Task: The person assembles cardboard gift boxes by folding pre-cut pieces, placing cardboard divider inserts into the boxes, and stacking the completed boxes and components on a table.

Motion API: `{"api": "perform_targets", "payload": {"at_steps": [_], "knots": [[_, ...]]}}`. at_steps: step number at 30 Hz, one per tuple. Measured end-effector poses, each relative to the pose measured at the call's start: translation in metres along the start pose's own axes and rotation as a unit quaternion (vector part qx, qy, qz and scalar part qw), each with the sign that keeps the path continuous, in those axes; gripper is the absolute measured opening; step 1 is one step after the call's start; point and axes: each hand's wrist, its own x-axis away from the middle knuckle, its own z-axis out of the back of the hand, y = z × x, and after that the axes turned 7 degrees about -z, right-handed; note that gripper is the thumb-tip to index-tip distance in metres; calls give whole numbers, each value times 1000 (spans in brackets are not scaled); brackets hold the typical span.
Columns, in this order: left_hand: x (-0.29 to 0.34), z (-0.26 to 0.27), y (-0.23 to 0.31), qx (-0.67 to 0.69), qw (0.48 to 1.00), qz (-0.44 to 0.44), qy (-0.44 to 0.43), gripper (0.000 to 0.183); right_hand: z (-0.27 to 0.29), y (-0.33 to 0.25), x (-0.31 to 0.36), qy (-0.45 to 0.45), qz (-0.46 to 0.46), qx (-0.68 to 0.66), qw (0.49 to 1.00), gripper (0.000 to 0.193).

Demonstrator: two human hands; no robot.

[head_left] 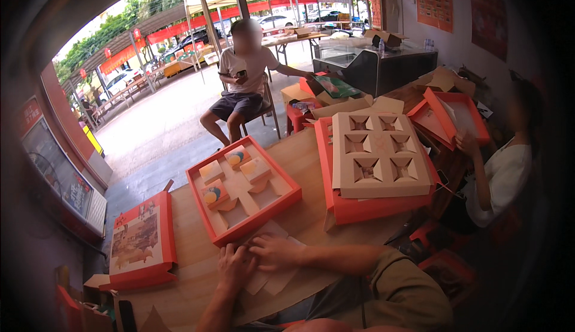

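My left hand [235,267] is at the near edge of an open red gift box [259,224], its fingers bent and close together. Touching it from the right, my right hand [278,252] has curled fingers over pale flat card pieces [289,279]. Whatever lies between my fingers is hidden. Inside the red box, a brown card divider makes several compartments. Small pale cartons [211,171] with printed pictures sit in some of them, among them one with a blue and yellow design [215,194]. The nearest compartments hold no carton.
A printed red box lid [141,242] lies at left on the wooden table [191,296]. To the right, a brown divider tray [383,188] tops stacked red boxes [365,210]. One person [248,68] sits beyond the table; another [506,170] at right handles a red box [464,110].
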Motion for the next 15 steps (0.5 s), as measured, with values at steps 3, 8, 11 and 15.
{"api": "perform_targets", "payload": {"at_steps": [3,8,11,15], "knots": [[0,3,0,-2,1000,-2,-4,37,4,-2,-1,-5,1,-4,1000,59],[0,2,-1,-3,1000,-7,-9,39,4,-1,-1,7,-4,-27,1000,58],[0,0,-2,2,1000,-11,-7,41,6,-2,-2,5,-1,-30,1000,57],[1,1,-1,10,1000,-2,-9,43,9,-4,-3,-3,1,-22,1000,56]]}}
